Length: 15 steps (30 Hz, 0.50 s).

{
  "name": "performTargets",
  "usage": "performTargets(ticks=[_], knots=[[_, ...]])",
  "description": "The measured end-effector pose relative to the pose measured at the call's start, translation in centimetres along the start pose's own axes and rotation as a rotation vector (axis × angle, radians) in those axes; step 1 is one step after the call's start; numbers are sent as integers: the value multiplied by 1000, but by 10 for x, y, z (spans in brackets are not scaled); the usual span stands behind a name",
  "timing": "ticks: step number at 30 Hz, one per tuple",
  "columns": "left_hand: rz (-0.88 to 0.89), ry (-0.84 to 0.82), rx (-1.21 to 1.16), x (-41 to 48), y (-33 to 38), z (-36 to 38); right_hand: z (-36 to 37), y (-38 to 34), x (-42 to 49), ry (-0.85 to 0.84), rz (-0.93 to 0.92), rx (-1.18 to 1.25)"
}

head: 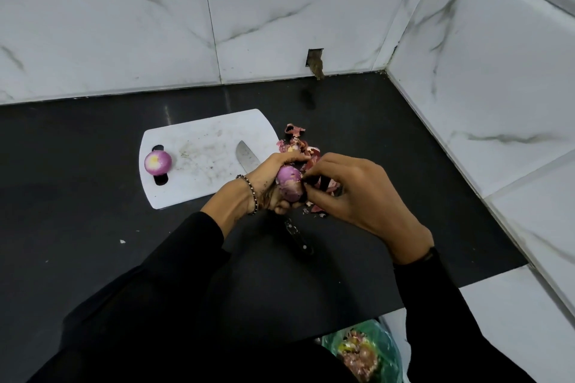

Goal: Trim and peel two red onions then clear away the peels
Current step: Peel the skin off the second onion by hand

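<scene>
Obs.: second onion is off the counter, cupped in the left hand, fingers wrapped round its far side and underside. My right hand is closed at the onion's right flank, fingertips pinching a strip of skin. First onion sits peeled at the left end of the cutting board, well apart. Knife lies across the board's right edge, handle towards me, under the hands. Peels are heaped on the counter just beyond the hands; a green bag with scraps is below the counter edge.

Handling, my judgement: the bulb is firm, light and smooth; bared flesh looks glossy, so likely slippery. Hold it round the middle with the palm behind it. The dry skin is thin and brittle and tears into flakes; pinch close to the trimmed end and pull along the bulb. Gather the peels by scooping, not by picking.
</scene>
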<state>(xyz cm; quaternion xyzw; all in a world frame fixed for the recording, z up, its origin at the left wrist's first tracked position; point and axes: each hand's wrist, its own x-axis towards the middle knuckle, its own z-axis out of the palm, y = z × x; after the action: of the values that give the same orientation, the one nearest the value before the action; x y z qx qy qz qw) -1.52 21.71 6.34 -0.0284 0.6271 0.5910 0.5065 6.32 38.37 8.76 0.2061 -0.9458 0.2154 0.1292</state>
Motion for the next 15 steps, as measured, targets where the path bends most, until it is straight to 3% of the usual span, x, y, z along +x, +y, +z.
performTargets(ticks=[6, 15], knots=[[12, -12, -193, 8, -8, 1, 14, 2, 7, -104, 136, -37], [114, 33, -317, 4, -10, 0, 18, 7, -5, -26, 355, 198]])
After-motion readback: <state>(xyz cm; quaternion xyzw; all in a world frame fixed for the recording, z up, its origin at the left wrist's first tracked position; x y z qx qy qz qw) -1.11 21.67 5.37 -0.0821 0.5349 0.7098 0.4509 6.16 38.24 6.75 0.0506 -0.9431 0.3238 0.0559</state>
